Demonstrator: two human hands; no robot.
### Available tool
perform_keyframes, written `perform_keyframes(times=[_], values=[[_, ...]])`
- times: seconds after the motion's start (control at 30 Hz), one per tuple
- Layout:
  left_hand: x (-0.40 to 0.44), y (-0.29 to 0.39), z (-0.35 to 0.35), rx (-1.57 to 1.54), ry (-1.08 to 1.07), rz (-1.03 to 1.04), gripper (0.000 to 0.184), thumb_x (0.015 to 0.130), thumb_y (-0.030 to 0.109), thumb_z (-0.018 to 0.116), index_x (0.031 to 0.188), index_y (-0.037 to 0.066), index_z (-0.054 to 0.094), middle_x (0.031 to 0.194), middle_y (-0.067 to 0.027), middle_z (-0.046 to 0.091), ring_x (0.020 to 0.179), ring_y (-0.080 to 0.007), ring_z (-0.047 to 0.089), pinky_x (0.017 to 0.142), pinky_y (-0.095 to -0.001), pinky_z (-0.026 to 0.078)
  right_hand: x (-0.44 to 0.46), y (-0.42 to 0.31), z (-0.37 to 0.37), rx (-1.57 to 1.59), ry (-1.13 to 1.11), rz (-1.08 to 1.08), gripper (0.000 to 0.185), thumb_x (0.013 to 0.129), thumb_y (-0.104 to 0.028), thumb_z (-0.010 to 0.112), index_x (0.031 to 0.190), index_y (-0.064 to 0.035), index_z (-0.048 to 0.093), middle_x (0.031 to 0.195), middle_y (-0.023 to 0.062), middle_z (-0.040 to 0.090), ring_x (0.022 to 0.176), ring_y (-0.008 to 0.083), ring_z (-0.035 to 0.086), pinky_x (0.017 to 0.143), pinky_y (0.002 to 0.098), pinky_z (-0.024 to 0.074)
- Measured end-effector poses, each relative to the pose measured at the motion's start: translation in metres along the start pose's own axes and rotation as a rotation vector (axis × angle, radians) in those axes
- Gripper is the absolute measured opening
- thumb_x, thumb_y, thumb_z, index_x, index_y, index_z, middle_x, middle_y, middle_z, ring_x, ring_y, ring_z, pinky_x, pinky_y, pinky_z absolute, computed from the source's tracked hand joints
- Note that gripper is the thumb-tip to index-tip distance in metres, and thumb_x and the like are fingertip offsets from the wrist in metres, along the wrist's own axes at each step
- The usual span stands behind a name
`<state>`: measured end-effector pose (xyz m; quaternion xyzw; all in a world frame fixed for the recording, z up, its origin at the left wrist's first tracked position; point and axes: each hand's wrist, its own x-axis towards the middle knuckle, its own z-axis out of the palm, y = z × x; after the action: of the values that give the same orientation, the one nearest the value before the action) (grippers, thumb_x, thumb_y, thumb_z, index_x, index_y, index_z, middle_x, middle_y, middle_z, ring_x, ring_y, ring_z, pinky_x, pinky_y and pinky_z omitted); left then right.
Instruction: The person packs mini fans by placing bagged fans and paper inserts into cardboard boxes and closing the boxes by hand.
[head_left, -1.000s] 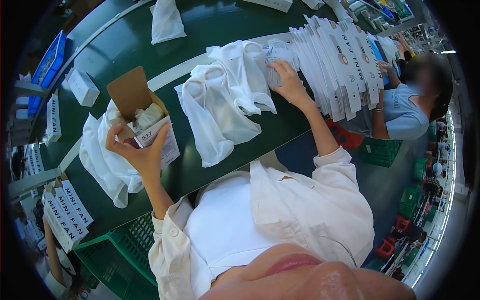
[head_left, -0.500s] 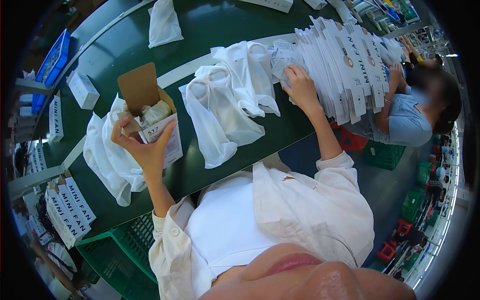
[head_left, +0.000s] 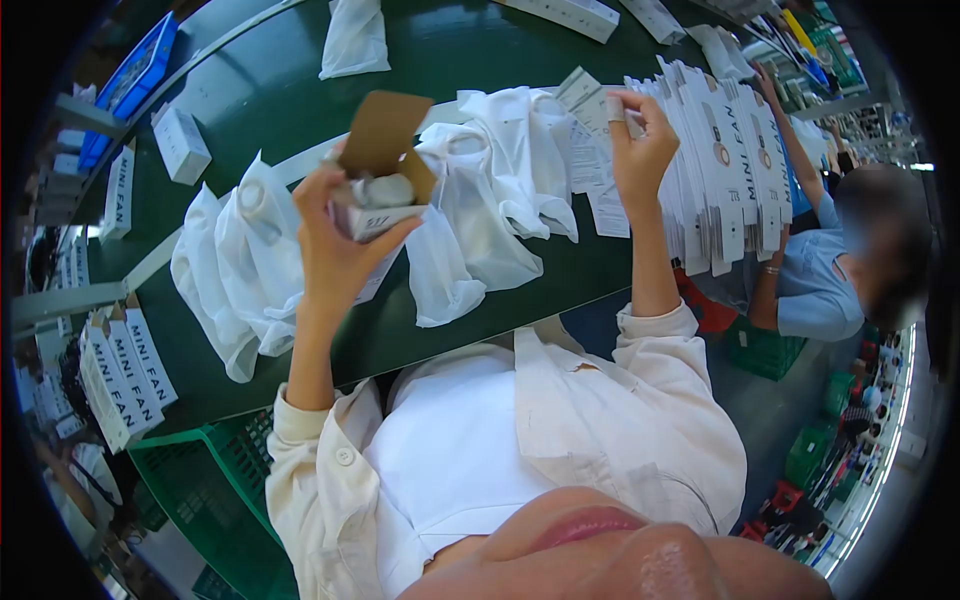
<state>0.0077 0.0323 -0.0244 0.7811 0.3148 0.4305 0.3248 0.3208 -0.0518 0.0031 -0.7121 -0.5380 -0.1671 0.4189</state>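
My left hand [head_left: 335,235] is closed around a small white cardboard box [head_left: 368,228] marked S17, tilted above the bench. The box's brown flap [head_left: 388,130] stands up, and a pale wrapped item [head_left: 385,190] shows inside its mouth. Between the thumb and fingers of my right hand [head_left: 640,140] is a printed paper leaflet [head_left: 582,103], raised clear of the bench. More leaflets [head_left: 607,205] lie below that hand, beside the stack of flat MINI FAN boxes [head_left: 705,170]. White pouches [head_left: 480,200] with rounded contents lie between my hands.
More white pouches [head_left: 250,250] lie to the left on the green bench [head_left: 250,80]. Standing MINI FAN boxes [head_left: 125,375] are at the left edge, above a green crate [head_left: 215,500]. A co-worker in a blue shirt [head_left: 815,270] is at the right.
My right hand has lifted a leaflet up from the pile. My left hand has raised the box and moved it right and upward, tilting it. The camera view has shifted slightly.
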Motion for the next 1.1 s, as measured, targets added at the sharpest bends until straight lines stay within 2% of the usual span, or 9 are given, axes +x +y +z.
perform_keyframes(times=[0.1,0.27,0.37,0.43,0.63,0.8,0.93,1.0,1.1], values=[[0.016,0.013,0.011,0.034,-0.051,0.063,0.075,0.062,0.017,0.086,0.116,0.009,0.033,0.116,-0.0119,0.050,0.096,-0.0283,0.057,0.086,-0.0388,0.048,0.013,-0.050,0.006,0.196,0.208,-0.173,0.006,0.082,-0.008,0.066,0.087,-0.0045,0.066,0.086,0.0067,0.068,0.070,0.0165,0.061,0.064,0.0249,0.0507],[0.022,0.025,0.010,-0.027,-0.053,0.005,0.075,0.062,0.016,0.085,0.115,0.010,0.032,0.119,-0.0138,0.052,0.097,-0.0290,0.057,0.088,-0.0393,0.048,0.021,-0.048,0.009,0.259,0.252,-0.123,0.004,0.084,-0.009,0.065,0.085,-0.0061,0.066,0.085,0.0061,0.068,0.069,0.0156,0.060,0.063,0.0254,0.0506],[0.017,0.020,-0.001,-0.008,-0.048,-0.034,0.076,0.062,0.015,0.085,0.116,0.011,0.031,0.119,-0.0141,0.052,0.098,-0.0294,0.057,0.088,-0.0396,0.048,0.013,-0.019,0.028,0.397,0.089,0.068,0.012,0.080,-0.015,0.073,0.083,-0.0062,0.064,0.076,0.0060,0.065,0.063,0.0133,0.057,0.055,0.0229,0.0467],[0.012,0.018,-0.002,-0.015,-0.058,-0.066,0.077,0.062,0.015,0.085,0.116,0.011,0.030,0.120,-0.0144,0.052,0.098,-0.0296,0.057,0.089,-0.0398,0.048,0.006,-0.016,0.038,0.522,-0.248,0.416,0.014,0.077,-0.011,0.074,0.085,-0.0054,0.064,0.076,0.0076,0.064,0.064,0.0143,0.057,0.055,0.0237,0.0479],[0.012,0.017,-0.005,0.023,-0.010,-0.015,0.078,0.062,0.015,0.085,0.117,0.012,0.030,0.119,-0.0143,0.052,0.098,-0.0304,0.058,0.089,-0.0399,0.047,-0.001,0.005,0.050,-0.057,-0.276,0.034,0.016,0.082,-0.013,0.069,0.094,-0.0032,0.065,0.086,0.0072,0.064,0.070,0.0148,0.058,0.063,0.0249,0.0508],[0.009,0.013,-0.008,0.016,-0.011,-0.057,0.078,0.062,0.015,0.085,0.117,0.012,0.030,0.118,-0.0140,0.053,0.096,-0.0303,0.059,0.088,-0.0396,0.048,0.015,0.004,0.012,0.171,-0.475,0.441,0.024,0.074,-0.005,0.074,0.095,-0.0049,0.061,0.087,0.0074,0.062,0.068,0.0184,0.059,0.060,0.0250,0.0504],[0.017,0.020,0.001,0.016,-0.027,-0.001,0.077,0.063,0.015,0.084,0.117,0.012,0.030,0.117,-0.0133,0.053,0.095,-0.0286,0.059,0.086,-0.0385,0.049,0.030,-0.046,-0.002,0.331,0.111,0.042,0.023,0.077,-0.010,0.073,0.096,-0.0063,0.061,0.089,0.0061,0.063,0.074,0.0175,0.057,0.064,0.0290,0.0491],[0.020,0.025,0.010,0.002,-0.027,-0.029,0.077,0.063,0.014,0.084,0.117,0.012,0.030,0.114,-0.0131,0.054,0.094,-0.0286,0.059,0.086,-0.0385,0.049,0.032,-0.090,0.013,0.109,0.231,-0.305,0.022,0.076,-0.009,0.073,0.094,-0.0083,0.060,0.090,0.0052,0.063,0.072,0.0172,0.055,0.063,0.0286,0.0472],[0.028,0.027,0.017,-0.062,-0.034,-0.045,0.076,0.062,0.014,0.084,0.118,0.013,0.032,0.106,-0.0125,0.056,0.093,-0.0287,0.060,0.087,-0.0382,0.049,0.006,-0.138,0.049,0.170,-0.123,-0.560,0.016,0.080,-0.012,0.068,0.094,-0.0091,0.061,0.092,0.0057,0.063,0.073,0.0204,0.054,0.065,0.0273,0.0439]])
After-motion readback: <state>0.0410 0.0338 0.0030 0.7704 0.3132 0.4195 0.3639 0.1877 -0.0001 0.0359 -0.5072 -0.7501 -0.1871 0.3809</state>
